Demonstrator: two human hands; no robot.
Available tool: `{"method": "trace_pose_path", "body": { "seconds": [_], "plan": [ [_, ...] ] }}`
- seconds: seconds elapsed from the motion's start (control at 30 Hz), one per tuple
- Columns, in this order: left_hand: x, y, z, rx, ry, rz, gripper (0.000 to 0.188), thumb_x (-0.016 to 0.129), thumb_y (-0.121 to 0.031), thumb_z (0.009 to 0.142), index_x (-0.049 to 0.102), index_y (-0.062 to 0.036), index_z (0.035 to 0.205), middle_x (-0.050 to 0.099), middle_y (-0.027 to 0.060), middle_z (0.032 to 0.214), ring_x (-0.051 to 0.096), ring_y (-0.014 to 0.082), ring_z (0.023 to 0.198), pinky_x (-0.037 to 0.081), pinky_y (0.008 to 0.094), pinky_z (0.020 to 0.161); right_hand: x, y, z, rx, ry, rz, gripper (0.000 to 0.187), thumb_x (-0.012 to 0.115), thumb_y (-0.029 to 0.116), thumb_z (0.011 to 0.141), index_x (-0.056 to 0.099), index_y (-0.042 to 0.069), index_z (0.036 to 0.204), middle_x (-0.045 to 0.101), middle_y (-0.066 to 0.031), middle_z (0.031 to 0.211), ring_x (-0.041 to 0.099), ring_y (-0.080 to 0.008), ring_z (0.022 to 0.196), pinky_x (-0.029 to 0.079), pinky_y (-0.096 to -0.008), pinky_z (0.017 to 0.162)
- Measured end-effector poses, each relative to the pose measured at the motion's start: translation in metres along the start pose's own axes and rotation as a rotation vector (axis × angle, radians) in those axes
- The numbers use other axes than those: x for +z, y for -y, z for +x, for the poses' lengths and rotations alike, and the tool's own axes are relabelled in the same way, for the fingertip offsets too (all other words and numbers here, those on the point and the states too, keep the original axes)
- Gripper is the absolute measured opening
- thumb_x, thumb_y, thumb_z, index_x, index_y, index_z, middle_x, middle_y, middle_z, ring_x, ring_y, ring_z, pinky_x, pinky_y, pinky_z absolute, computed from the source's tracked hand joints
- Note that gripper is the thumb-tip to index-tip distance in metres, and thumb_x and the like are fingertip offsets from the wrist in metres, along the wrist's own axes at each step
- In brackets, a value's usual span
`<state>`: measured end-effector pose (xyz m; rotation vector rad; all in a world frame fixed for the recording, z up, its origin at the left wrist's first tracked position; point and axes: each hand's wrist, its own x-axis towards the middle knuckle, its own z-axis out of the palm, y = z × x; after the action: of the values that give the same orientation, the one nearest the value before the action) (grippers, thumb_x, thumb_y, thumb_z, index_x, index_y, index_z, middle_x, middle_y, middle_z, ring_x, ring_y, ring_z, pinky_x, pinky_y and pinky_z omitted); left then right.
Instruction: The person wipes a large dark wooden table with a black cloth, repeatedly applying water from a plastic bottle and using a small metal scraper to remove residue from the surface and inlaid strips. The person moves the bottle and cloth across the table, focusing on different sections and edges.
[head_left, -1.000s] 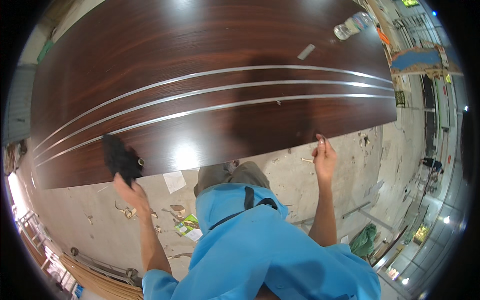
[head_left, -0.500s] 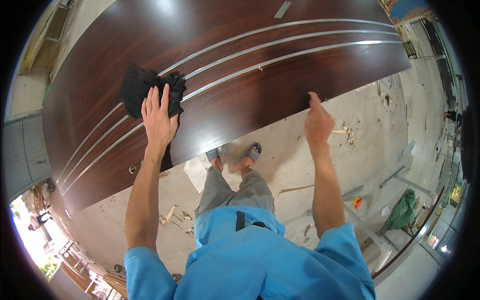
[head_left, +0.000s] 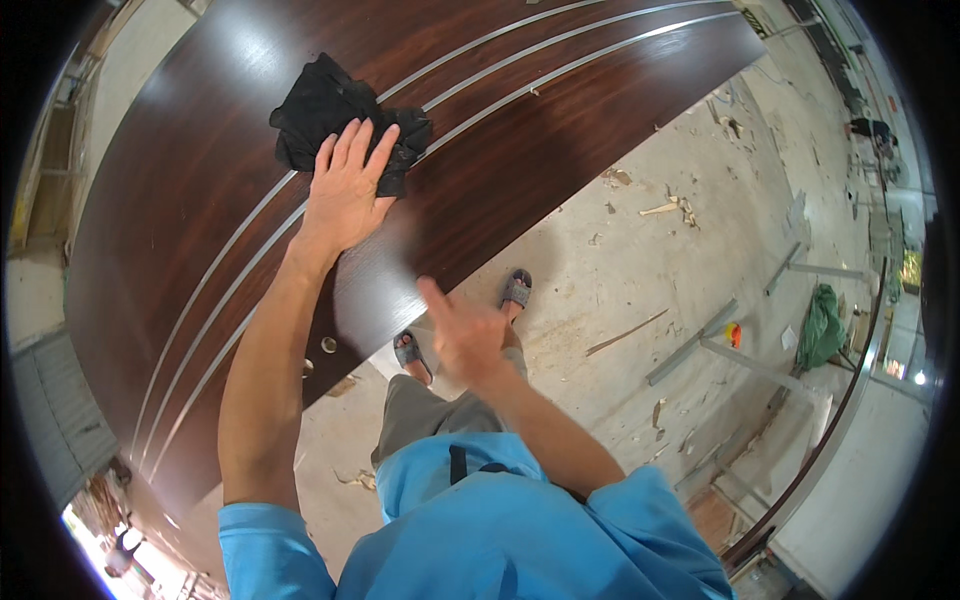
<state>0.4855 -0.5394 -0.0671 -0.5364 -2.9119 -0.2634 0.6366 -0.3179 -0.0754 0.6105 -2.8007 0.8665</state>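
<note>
A large dark red-brown wood-grain panel (head_left: 500, 160) lies in front of me, with three silver strips (head_left: 480, 122) running along it. On the strips rests a crumpled black cloth (head_left: 325, 105). My left hand (head_left: 348, 190) lies flat on the cloth's near side, fingers stretched and slightly spread, pressing it to the panel. My right hand (head_left: 465, 330) is over the panel's near edge, in front of my legs, and holds nothing that I can make out. Motion blurs it; one finger points forward, and the others are too smeared to read.
Two round holes (head_left: 328, 345) pierce the panel near its near left edge. Scraps and a thin strip of wood (head_left: 627, 332) litter the concrete floor. To the right are metal bars (head_left: 692, 342), an orange-yellow roll (head_left: 733, 334) and a green bag (head_left: 821, 328).
My right hand has swung left, from beyond the panel's edge to in front of my legs. My left hand and the cloth have slid a little right along the strips. The view has turned.
</note>
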Motion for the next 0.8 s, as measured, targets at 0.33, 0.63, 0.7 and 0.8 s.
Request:
{"method": "trace_pose_path", "body": {
  "seconds": [0.33,0.63,0.7,0.8],
  "plan": [
    [0.004,0.008,-0.004,0.003,-0.134,-0.113,0.087,0.084,-0.023,0.08,0.047,-0.0189,0.158,0.048,0.0161,0.157,0.039,0.0347,0.151,0.03,0.052,0.124,0.012,-0.002,-0.009,0.035,-0.112,0.063,0.058,0.065,0.019,0.092,0.06,0.01,0.149,0.075,-0.0103,0.104,0.07,-0.0272,0.075,0.054,-0.0423,0.065],
    [0.017,0.011,-0.006,0.019,-0.206,-0.076,0.08,0.082,-0.03,0.082,0.051,-0.0178,0.155,0.05,0.0159,0.155,0.042,0.034,0.149,0.03,0.0514,0.123,0.007,-0.053,0.02,0.074,-0.223,-0.014,0.046,0.054,-0.002,0.097,0.067,0.006,0.14,0.079,-0.016,0.11,0.077,-0.0278,0.084,0.061,-0.0396,0.074],
    [0.018,0.011,-0.006,0.018,-0.207,-0.074,0.079,0.082,-0.031,0.083,0.051,-0.0179,0.154,0.051,0.0157,0.154,0.042,0.0339,0.148,0.031,0.0514,0.123,0.032,0.021,-0.018,-0.103,-0.162,0.245,0.043,0.06,0.006,0.097,0.066,-0.002,0.139,0.074,-0.0189,0.13,0.077,-0.027,0.094,0.06,-0.0375,0.074],
    [0.018,0.01,-0.005,0.013,-0.22,-0.071,0.079,0.082,-0.032,0.082,0.051,-0.0183,0.154,0.052,0.0153,0.153,0.043,0.0341,0.148,0.031,0.0516,0.122,0.069,0.132,-0.074,-0.023,0.057,-0.049,0.051,0.062,0.012,0.092,0.065,0.013,0.142,0.059,-0.0025,0.087,0.065,-0.0204,0.073,0.045,-0.0659,0.088]
  ]
}}
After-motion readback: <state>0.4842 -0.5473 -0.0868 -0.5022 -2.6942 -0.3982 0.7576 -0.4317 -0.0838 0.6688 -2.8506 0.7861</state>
